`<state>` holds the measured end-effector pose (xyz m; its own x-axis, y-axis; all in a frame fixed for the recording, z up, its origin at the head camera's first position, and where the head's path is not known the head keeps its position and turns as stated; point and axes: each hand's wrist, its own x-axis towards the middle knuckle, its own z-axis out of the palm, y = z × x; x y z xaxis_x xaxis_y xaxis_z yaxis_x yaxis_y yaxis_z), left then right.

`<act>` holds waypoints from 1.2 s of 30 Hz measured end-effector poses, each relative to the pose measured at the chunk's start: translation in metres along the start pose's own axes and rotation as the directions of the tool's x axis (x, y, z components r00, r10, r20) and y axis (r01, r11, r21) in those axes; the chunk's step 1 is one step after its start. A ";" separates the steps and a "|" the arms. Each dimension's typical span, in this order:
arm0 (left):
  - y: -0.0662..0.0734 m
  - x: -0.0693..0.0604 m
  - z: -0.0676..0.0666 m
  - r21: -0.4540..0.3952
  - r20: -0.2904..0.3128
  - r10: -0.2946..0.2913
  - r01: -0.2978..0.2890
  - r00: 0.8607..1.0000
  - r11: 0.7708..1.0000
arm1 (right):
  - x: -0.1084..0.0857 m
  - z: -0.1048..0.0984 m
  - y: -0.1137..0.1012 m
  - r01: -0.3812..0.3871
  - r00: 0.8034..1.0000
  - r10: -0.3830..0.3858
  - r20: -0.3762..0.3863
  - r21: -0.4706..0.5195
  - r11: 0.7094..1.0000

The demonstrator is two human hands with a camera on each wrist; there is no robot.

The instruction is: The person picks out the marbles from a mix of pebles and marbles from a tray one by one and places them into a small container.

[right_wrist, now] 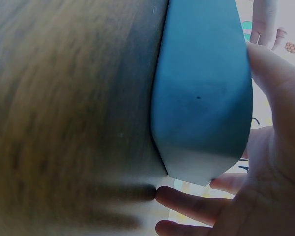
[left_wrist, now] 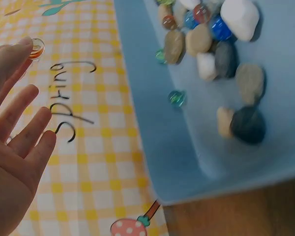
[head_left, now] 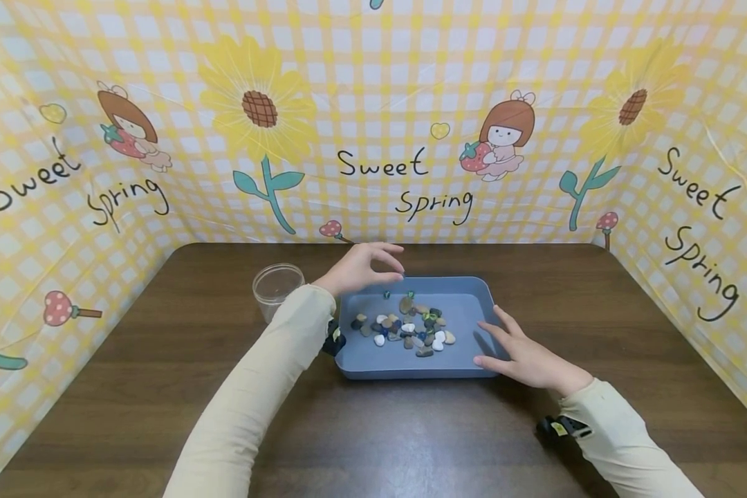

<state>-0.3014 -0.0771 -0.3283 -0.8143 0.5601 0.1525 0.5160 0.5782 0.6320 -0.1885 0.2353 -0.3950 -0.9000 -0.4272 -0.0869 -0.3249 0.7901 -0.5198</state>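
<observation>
My bare left hand (head_left: 364,266) pinches, left thumb (head_left: 382,278) against left forefinger (head_left: 388,259), with the remaining left fingers (left_wrist: 30,129) half bent and parted beside the pinch. Behind those fingertips, my left forearm (head_left: 255,387), sleeved in pale cream, reaches forward and inward, the left wrist (head_left: 328,281) bared. Well apart, to the right of the pinching fingers and nearer my body, my right hand (head_left: 529,356) spreads wide: right thumb (head_left: 490,362) pointing inward, right fingers (head_left: 499,336) fanned beyond it. From them my right forearm (head_left: 622,429), sleeved alike, slants back and outward.
</observation>
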 end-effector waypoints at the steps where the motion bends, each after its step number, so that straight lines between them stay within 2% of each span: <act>1: 0.000 -0.001 -0.003 0.002 -0.007 -0.001 0.001 1.000 1.000 | 0.000 0.000 0.000 0.000 1.000 0.000 0.001 0.000 1.000; 8: -0.003 -0.011 -0.025 -0.013 -0.044 -0.011 0.010 0.999 1.000 | 0.000 -0.003 -0.001 -0.009 1.000 0.009 0.005 -0.004 1.000; 14: -0.015 -0.023 -0.038 -0.006 -0.075 -0.024 0.024 0.997 1.000 | 0.000 -0.002 -0.001 -0.005 1.000 0.005 0.002 -0.006 1.000; 16: -0.019 -0.028 -0.042 -0.026 -0.090 -0.046 0.044 0.995 0.999 | 0.001 -0.002 -0.001 -0.005 1.000 0.005 0.001 -0.006 1.000; 22: -0.034 -0.046 -0.054 -0.087 -0.137 -0.096 0.084 0.986 0.993 | 0.001 -0.001 0.000 -0.006 1.000 0.006 0.002 -0.006 1.000; 27: -0.045 -0.060 -0.062 -0.026 -0.174 -0.098 0.095 0.980 0.995 | 0.001 0.000 0.001 -0.002 1.000 0.002 -0.001 -0.005 1.000; 36: -0.074 -0.083 -0.077 -0.001 -0.236 -0.183 0.188 0.954 0.982 | 0.001 0.000 0.000 0.001 1.000 -0.001 -0.003 -0.003 1.000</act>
<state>-0.2921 -0.2116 -0.3292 -0.9343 0.2888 0.2091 0.3534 0.6728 0.6500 -0.1891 0.2349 -0.3951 -0.9007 -0.4263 -0.0835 -0.3264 0.7910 -0.5175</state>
